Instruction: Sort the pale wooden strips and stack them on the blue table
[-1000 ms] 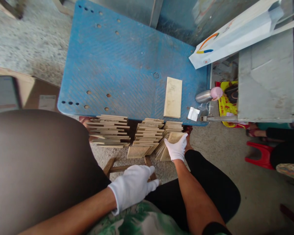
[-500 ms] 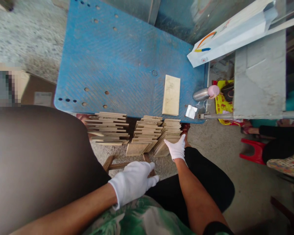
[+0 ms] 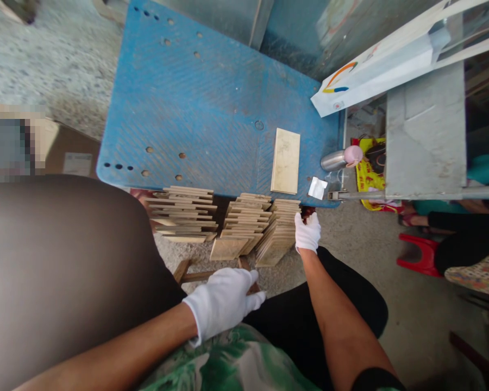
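Observation:
Three rows of thin, pale rectangular boards stand below the blue table's front edge: a left row (image 3: 185,214), a middle row (image 3: 244,222) and a right row (image 3: 279,231). My right hand (image 3: 308,233), in a white glove, is at the right side of the right row, thumb and fingers apart with nothing seen between them. Whether it touches the boards I cannot tell. My left hand (image 3: 226,298), also gloved in white, hangs over my lap, thumb apart from the fingers and holding nothing. A small stack of similar boards (image 3: 286,160) lies flat on the table.
The blue plastic table (image 3: 195,114) carries a steel bottle (image 3: 333,161) with a pink cap and a white paper piece (image 3: 318,188). A white bag (image 3: 375,68) leans in from the right. Beyond are a grey panel (image 3: 426,136), a red stool (image 3: 419,252) and a seated person's legs.
My right hand has moved right and slightly forward, from over the right row to its side. My left hand stays nearly still. The view has shifted slightly.

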`<state>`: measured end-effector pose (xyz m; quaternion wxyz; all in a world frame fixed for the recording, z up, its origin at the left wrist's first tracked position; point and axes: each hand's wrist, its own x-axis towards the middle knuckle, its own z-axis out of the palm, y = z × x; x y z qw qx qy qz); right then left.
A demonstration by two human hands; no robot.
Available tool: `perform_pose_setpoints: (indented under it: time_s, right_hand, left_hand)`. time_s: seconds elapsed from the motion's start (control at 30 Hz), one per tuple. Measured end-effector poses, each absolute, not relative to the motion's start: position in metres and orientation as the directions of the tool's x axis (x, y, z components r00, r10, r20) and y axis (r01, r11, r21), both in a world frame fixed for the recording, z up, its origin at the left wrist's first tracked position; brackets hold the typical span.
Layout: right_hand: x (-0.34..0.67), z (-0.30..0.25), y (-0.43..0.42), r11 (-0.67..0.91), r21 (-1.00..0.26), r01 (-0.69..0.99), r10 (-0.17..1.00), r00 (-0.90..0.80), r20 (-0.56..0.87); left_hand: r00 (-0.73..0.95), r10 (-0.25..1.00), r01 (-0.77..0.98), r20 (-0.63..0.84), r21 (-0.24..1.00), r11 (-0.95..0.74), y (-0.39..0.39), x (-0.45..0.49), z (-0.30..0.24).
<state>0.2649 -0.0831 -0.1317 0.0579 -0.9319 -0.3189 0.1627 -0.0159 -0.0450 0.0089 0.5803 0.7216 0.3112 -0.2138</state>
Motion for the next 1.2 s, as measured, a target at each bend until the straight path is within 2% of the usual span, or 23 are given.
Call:
perform_pose_setpoints:
  time_s: [0.17,0.33,0.5,0.77,1.0,1.2]
  right_hand:
    - [0.265,-0.126,-0.027,-0.797,-0.091,0.597,0.6,0.768,-0.224]
    - [0.248,-0.132,0.029,-0.707,-0.04,0.706,0.687,0.671,-0.28]
    - [0.24,-0.145,0.057,-0.729,0.038,0.683,0.632,0.693,-0.347]
    - [0.249,-0.146,0.072,-0.751,0.097,0.654,0.554,0.702,-0.447]
    - [0.263,-0.127,0.069,-0.694,0.099,0.713,0.605,0.652,-0.456]
    - [0.275,-0.097,0.025,-0.653,0.085,0.752,0.633,0.605,-0.483]
  left_hand:
    - [0.701,0.189,0.712,-0.688,0.693,-0.116,-0.039,-0.015,0.013]
    - [0.643,0.192,0.762,-0.741,0.644,-0.065,-0.039,-0.015,0.009]
    - [0.629,0.226,0.766,-0.744,0.643,-0.015,-0.045,-0.018,0.001]
    - [0.62,0.278,0.764,-0.734,0.645,0.002,-0.059,-0.022,-0.01]
    - [0.63,0.261,0.743,-0.731,0.666,0.073,-0.058,-0.022,-0.011]
    - [0.664,0.247,0.727,-0.706,0.686,0.007,-0.054,-0.02,-0.003]
